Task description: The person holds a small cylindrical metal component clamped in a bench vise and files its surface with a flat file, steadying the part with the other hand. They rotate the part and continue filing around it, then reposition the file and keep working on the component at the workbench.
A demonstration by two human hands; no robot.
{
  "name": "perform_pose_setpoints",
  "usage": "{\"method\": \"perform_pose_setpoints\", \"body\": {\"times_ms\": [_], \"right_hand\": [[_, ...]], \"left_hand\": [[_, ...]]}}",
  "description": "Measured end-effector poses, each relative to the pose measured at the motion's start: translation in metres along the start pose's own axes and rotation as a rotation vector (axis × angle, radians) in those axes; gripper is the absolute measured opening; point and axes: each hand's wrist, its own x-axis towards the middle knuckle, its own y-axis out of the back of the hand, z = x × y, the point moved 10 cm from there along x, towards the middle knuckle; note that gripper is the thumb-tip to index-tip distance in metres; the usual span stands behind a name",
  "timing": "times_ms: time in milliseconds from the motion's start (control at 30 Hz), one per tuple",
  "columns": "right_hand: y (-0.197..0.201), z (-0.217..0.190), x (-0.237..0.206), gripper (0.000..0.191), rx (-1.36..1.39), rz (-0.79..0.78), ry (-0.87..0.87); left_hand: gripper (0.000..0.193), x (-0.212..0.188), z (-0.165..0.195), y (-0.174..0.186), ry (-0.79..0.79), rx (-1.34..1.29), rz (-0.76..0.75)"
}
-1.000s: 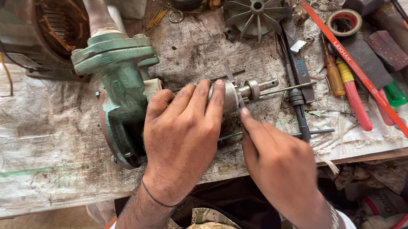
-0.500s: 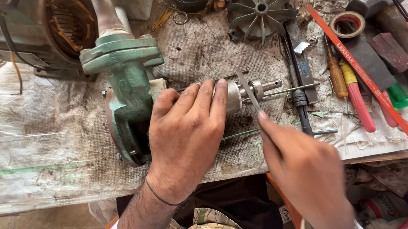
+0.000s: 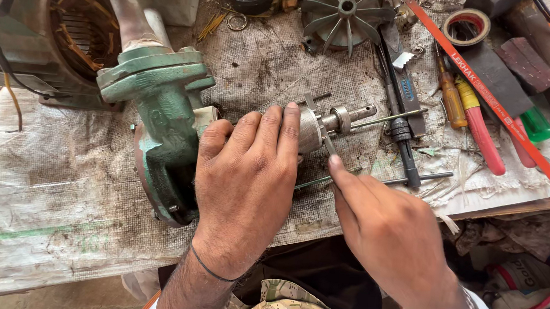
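- Left hand (image 3: 246,175) lies palm-down, clamped over the rotor shaft assembly (image 3: 329,121), which sits mid-table (image 3: 38,222) at 3 o'clock of the green pump casing (image 3: 161,121).
- Right hand (image 3: 389,230) pinches a thin metal rod (image 3: 409,179) at the shaft's 6 o'clock.
- Screwdrivers (image 3: 477,123) lie at 2 o'clock.

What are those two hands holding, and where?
The left hand grips the metal rotor around its body beside the green pump housing. The right hand touches its end with fingertips; no clear grip.
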Motion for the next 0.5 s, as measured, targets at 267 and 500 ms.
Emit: {"method": "perform_pose_setpoints", "body": {"times_ms": [267, 500], "right_hand": [[0.006, -0.001, 0.001, 0.037, 0.014, 0.008, -0.004], [0.005, 0.002, 0.002, 0.038, 0.067, 0.011, -0.011]], "left_hand": [[0.046, -0.001, 0.000, 0.001, -0.011, 0.009, 0.003], [0.047, 0.000, 0.001, 0.001, -0.012, 0.006, 0.001]]}}
